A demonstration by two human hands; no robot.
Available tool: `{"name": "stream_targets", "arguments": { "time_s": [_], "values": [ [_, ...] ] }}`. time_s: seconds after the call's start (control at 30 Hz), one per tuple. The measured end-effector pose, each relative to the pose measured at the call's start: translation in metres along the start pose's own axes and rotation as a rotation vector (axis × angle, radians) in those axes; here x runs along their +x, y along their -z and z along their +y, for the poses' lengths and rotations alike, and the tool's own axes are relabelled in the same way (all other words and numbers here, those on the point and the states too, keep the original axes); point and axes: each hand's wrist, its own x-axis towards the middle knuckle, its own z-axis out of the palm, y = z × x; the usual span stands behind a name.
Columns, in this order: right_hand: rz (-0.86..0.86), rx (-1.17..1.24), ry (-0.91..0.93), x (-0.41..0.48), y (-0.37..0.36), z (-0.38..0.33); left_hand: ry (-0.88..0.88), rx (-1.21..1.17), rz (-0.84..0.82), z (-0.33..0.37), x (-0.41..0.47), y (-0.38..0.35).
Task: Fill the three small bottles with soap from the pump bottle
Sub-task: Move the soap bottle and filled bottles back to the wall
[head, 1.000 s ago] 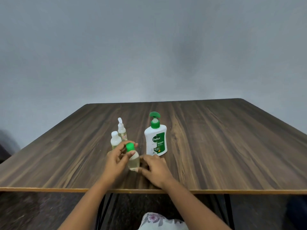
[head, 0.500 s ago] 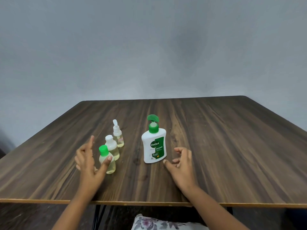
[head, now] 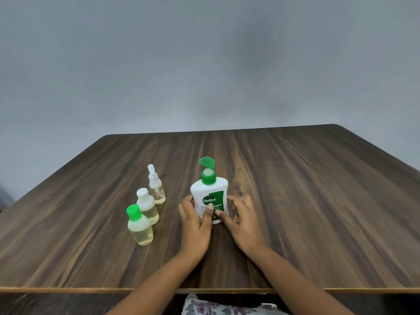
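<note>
Pump bottle [head: 209,196] stands upright on the bench [head: 318,201], a little left of the middle and toward the near edge. It is white and opaque, so how much soap is inside cannot be told. It has a green collar and a green pump head, and the green label on its front reads "Dettol".

Both hands hold it low on the body. The left hand [head: 195,226] is curled round the left side with its thumb laid across the front label. The right hand [head: 243,223] is curled round the right side, its thumb also on the label, its fingers reaching behind the bottle. Each grip is closed on the pump bottle, whose base appears to rest on the bench.

Three small bottles stand upright in a slanted row to the left of it, apart from both hands. Nearest is the green-capped small bottle [head: 139,228], clear, with pale yellow liquid in it. Just behind it, close or touching, is the white-capped small bottle [head: 147,208], also clear, with pale yellow liquid in its lower part. Farthest back is the spray-topped small bottle [head: 156,187], slimmer, with a small red-and-white label and pale yellow liquid in its lower part. All three are capped.

Behind the bench is a plain grey wall [head: 204,64]. A floral fabric [head: 216,308] shows below the near edge.
</note>
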Motion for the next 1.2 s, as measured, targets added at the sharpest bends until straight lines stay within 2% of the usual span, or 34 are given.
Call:
{"name": "stream_targets", "arguments": {
  "time_s": [0.2,0.37,0.77,1.03,1.2],
  "values": [
    [0.057,-0.021,-0.017,0.023,-0.007,0.020,-0.090,0.051,0.066,-0.007,0.020,-0.021],
    [0.076,0.031,-0.093,0.057,-0.019,0.037,-0.065,0.061,0.062,-0.020,0.051,-0.040],
    [0.075,0.048,-0.093,0.186,-0.052,0.085,-0.032,0.102,0.179,-0.049,0.171,-0.096],
    [0.036,0.113,-0.175,0.288,-0.069,0.129,0.011,0.131,0.172,-0.084,0.271,-0.139],
    [-0.011,0.101,-0.215,0.325,-0.071,0.146,0.000,0.151,0.106,-0.097,0.310,-0.148]
  ]
}}
